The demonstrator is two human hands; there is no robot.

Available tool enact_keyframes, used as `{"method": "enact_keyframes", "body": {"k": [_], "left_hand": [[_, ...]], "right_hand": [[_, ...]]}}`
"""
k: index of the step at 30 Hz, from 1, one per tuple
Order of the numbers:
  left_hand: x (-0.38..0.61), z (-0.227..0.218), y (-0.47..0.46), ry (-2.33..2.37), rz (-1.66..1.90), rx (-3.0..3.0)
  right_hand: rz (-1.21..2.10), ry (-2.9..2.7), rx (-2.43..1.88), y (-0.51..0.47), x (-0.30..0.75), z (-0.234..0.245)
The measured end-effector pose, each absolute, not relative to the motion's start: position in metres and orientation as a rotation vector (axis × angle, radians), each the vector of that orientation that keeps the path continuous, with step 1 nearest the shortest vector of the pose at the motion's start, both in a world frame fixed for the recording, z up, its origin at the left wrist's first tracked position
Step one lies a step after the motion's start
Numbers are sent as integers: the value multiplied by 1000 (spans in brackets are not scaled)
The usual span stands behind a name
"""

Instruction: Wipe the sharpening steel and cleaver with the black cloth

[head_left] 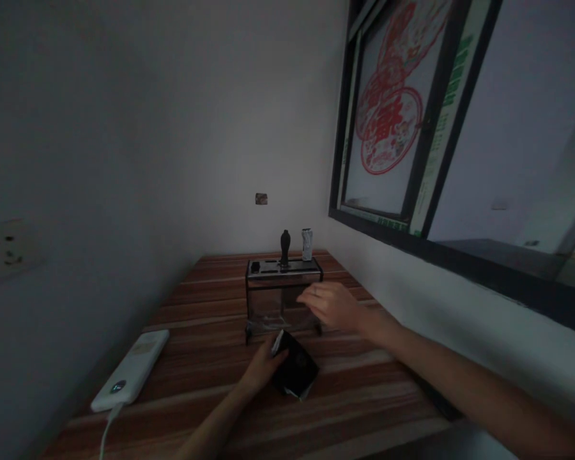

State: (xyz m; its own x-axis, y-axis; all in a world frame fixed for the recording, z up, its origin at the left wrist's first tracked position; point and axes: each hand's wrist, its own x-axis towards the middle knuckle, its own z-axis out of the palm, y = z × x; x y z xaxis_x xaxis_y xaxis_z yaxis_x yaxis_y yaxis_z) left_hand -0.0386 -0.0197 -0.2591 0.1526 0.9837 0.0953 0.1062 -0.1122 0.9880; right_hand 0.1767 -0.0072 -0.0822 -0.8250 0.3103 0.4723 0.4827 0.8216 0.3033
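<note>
My left hand [265, 361] grips a black booklet [297, 365] by its left edge, with the thumb across the cover. The booklet is tilted above the striped wooden table, and pale page edges show at its corners. My right hand [329, 305] is in front of the right part of a clear-sided box [266, 306] with a dark frame. Its fingers point left and are pressed together; whether anything small is between them I cannot make out. A black bottle-shaped piece [285, 248] and a crinkled silvery packet [307, 244] stand upright on the box's top.
On the left of the striped wooden table [186, 313] lies a white power bank [133, 370] with a white cable [106, 429]. Walls rise behind and left of the table. A dark-framed window [383, 230] borders the right side. A wall socket [7, 250] is at far left.
</note>
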Motion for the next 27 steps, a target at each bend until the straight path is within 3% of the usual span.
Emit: {"method": "enact_keyframes", "body": {"k": [5,10,27], "left_hand": [[-39,-261,-19,1121,1067,1511],[-39,-261,-17,1148,998,1571],[-35,-262,-12,1195,950,1687]], "right_hand": [[-1203,-2668,-583,44,179,-29],[-1554,-2758,-254,84,173,-18],[-1647,-2751,-488,132,154,-34]]}}
